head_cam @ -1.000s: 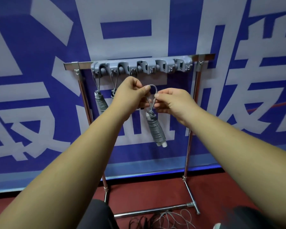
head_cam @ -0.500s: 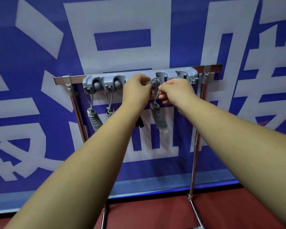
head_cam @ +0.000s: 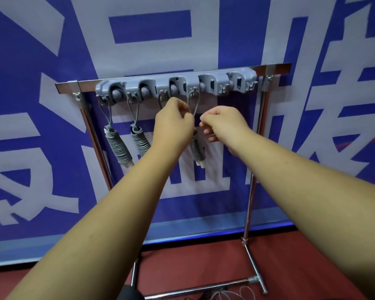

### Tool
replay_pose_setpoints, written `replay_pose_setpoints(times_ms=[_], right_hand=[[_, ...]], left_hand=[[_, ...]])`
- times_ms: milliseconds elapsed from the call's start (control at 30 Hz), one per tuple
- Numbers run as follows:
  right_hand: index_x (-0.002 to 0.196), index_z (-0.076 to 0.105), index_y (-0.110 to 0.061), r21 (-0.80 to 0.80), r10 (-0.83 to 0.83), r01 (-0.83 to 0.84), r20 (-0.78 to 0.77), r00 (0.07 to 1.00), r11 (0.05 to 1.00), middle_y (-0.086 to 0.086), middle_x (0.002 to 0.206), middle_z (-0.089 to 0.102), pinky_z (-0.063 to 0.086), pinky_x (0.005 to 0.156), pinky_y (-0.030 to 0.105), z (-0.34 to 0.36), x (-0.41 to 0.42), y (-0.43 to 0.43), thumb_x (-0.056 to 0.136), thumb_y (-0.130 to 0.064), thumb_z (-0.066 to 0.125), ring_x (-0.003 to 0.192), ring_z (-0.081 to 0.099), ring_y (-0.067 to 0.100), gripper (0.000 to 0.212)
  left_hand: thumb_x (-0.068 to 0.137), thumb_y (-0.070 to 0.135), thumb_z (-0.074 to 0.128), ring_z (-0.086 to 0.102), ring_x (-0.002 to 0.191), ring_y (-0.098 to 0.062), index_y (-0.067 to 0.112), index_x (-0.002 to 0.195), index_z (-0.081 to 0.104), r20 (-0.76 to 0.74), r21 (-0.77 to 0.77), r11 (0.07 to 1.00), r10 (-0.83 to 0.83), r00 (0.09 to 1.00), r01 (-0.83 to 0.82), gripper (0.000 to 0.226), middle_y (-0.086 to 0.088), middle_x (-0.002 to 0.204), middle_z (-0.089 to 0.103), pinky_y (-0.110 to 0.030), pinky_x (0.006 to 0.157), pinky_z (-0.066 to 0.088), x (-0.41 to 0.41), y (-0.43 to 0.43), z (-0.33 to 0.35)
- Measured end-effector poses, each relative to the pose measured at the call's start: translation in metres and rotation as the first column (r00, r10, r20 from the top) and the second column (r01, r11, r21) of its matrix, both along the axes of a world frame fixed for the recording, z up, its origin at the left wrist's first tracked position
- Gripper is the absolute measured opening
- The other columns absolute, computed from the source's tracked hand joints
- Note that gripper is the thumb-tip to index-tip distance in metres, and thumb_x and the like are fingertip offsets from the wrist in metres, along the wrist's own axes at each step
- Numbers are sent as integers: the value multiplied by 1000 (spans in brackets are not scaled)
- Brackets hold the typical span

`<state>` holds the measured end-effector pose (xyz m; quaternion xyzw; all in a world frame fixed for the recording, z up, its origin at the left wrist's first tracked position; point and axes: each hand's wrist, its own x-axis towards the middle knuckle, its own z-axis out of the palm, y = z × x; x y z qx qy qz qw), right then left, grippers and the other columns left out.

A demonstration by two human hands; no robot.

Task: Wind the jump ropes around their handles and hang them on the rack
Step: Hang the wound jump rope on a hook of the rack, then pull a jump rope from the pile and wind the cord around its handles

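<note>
Rope number four, a wound jump rope (head_cam: 196, 148), hangs at 12 o'clock in my view. Its loop (head_cam: 194, 102) sits over a grey hook (head_cam: 194, 91) on the hook strip (head_cam: 175, 85) of the chrome rack (head_cam: 252, 191). My left hand (head_cam: 173, 124) is curled, with thumb and forefinger pinching the foot of that loop. I judge this is to steady the bundle so the coils stay tight round the handles while the loop seats. My right hand (head_cam: 223, 124) is at 3 o'clock of the left, fingers curled and their tips just beside the loop. I cannot tell whether it grips the cord or has let go.

At 9 o'clock of my left hand hang the first bundle (head_cam: 117, 146) and the second bundle (head_cam: 140, 140), each from its own hook. A third loop (head_cam: 160, 100) drops behind my left hand, which hides its bundle. Each rope hangs by a loop so the weight pulls the winding downward, not loose.

Two spare hooks (head_cam: 223, 88) wait at 1 o'clock. On the red floor (head_cam: 182, 263) at 5 o'clock lies loose cord (head_cam: 232, 294), probably another rope to wind. The risk now is letting go before the loop is fully seated on its hook.
</note>
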<state>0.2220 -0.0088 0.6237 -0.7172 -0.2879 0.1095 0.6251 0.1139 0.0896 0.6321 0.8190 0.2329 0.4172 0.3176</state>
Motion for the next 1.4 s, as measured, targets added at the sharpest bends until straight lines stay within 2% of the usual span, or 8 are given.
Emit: replay_pose_setpoints(times_ms=[133, 300, 500, 733, 867, 1067, 1200, 1400], right_hand=[[91, 76, -10, -89, 21, -20, 12, 1000, 996, 3, 80, 76, 55, 62, 35, -31, -8, -18, 95, -13, 63, 66, 63, 15, 14], [92, 76, -13, -253, 36, -42, -25, 999, 967, 8, 87, 79, 56, 61, 35, -103, -7, -37, 93, -16, 61, 64, 64, 14, 15], [101, 71, -14, -464, 42, -186, -302, 952, 866, 1, 85, 75, 53, 52, 28, -232, -8, -44, 100, -21, 64, 69, 63, 15, 10], [109, 70, -13, -593, -33, -384, -571, 820, 707, 4, 96, 78, 55, 62, 30, -395, -31, -53, 102, -25, 60, 75, 68, 18, 17], [110, 68, -11, -603, -91, -487, -682, 726, 632, 6, 108, 77, 55, 67, 31, -475, -49, -64, 103, -26, 56, 75, 65, 18, 21], [105, 69, -15, -661, -133, -581, -706, 696, 475, 4, 100, 77, 54, 67, 30, -574, -79, -75, 104, -25, 53, 78, 67, 19, 19], [98, 75, -4, -707, -114, -589, -672, 732, 391, 14, 92, 80, 60, 71, 41, -616, -91, -82, 100, -18, 50, 77, 76, 32, 28], [83, 78, -4, -734, -3, -629, -651, 759, 255, 10, 78, 80, 65, 64, 43, -632, -99, -84, 88, -24, 51, 77, 80, 34, 34]], left_hand=[[94, 16, 56, 66, 91, -14, 24, 105, 66, 27, -8, 1000, -27, 999, 27, 16, 6, 103, 67, -34, 78, 56, -21, -7, -29], [93, 10, 53, 73, 77, -18, 21, 97, 68, -68, -267, 959, -116, 991, 94, 18, 3, 88, 75, -39, 65, 59, -36, -8, -97], [97, 7, 56, 69, 66, -13, 16, 98, 69, -301, -572, 818, -282, 911, 64, 16, 1, 92, 75, -33, 63, 55, -37, -2, -232], [99, 9, 58, 68, 71, -22, 15, 97, 67, -497, -718, 690, -411, 764, -96, 11, -7, 96, 73, -33, 67, 53, -42, -6, -385], [99, 8, 58, 72, 76, -30, 4, 106, 72, -623, -711, 669, -458, 634, -216, 17, -17, 106, 77, -37, 67, 57, -52, -2, -472], [97, 21, 61, 73, 90, -30, 5, 117, 72, -768, -632, 702, -512, 384, -329, 28, -15, 110, 77, -37, 79, 63, -88, -14, -578], [102, 16, 51, 66, 122, -35, 8, 130, 69, -852, -522, 842, -507, 128, -139, 34, -16, 135, 69, -42, 102, 55, -112, -25, -638], [99, 28, 62, 67, 118, -29, 31, 144, 63, -810, -583, 807, -586, -12, -93, 45, -3, 138, 67, -36, 101, 55, -137, -35, -672]])
